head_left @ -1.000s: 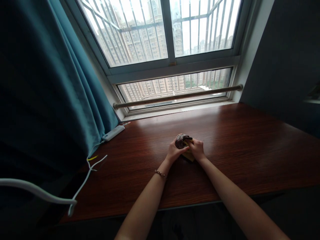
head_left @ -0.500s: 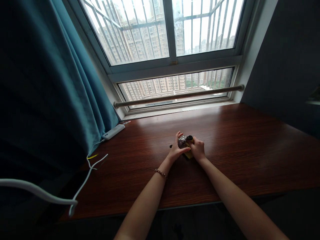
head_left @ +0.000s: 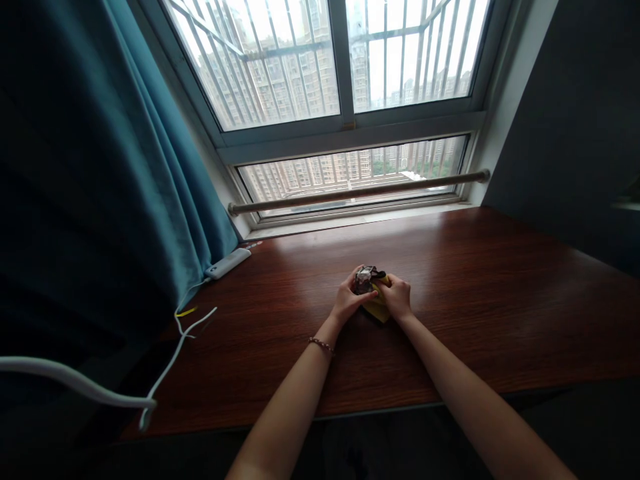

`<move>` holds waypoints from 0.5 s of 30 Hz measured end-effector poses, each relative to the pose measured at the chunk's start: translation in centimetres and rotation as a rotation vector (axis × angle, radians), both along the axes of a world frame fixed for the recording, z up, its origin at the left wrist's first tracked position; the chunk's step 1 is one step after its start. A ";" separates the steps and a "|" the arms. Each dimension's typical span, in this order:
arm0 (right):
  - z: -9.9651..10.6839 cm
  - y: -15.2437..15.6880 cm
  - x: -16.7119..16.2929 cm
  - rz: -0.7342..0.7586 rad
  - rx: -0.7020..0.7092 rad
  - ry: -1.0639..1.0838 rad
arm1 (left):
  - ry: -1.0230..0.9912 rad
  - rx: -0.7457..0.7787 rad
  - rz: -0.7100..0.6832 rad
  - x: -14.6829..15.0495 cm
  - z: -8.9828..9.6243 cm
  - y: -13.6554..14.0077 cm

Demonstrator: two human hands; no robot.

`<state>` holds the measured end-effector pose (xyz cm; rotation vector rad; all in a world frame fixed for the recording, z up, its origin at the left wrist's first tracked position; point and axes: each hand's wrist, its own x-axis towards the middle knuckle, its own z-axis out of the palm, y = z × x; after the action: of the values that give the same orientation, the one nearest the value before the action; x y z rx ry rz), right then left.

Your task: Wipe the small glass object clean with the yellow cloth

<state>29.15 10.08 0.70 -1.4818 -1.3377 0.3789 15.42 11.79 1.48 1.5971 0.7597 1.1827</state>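
Both my hands meet over the middle of a dark wooden table. My left hand grips a small shiny dark object, too small to identify, with a black part sticking out on its right side. My right hand presses a yellow cloth against that object. The cloth hangs down below the hands and touches the tabletop. A thin bracelet circles my left wrist.
A white power strip lies at the table's far left by the teal curtain, with white cables trailing off the left edge. A wooden rod runs along the barred window behind the table.
My left fingers, spread half a second ago, have closed round the object again, which has turned a little in my hands. The yellow cloth shows more below my right hand.
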 end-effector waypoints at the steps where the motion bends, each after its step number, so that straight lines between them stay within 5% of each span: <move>1: 0.0 0.0 0.0 0.003 0.002 -0.007 | -0.006 -0.020 -0.004 -0.1 0.0 0.1; 15: -0.5 0.0 -0.4 -0.020 0.017 -0.180 | 0.034 -0.136 -0.136 -0.3 -0.1 0.4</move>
<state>28.78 10.08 0.19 -1.5427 -1.4623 0.2247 15.11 12.17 1.40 1.5338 0.7252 0.9881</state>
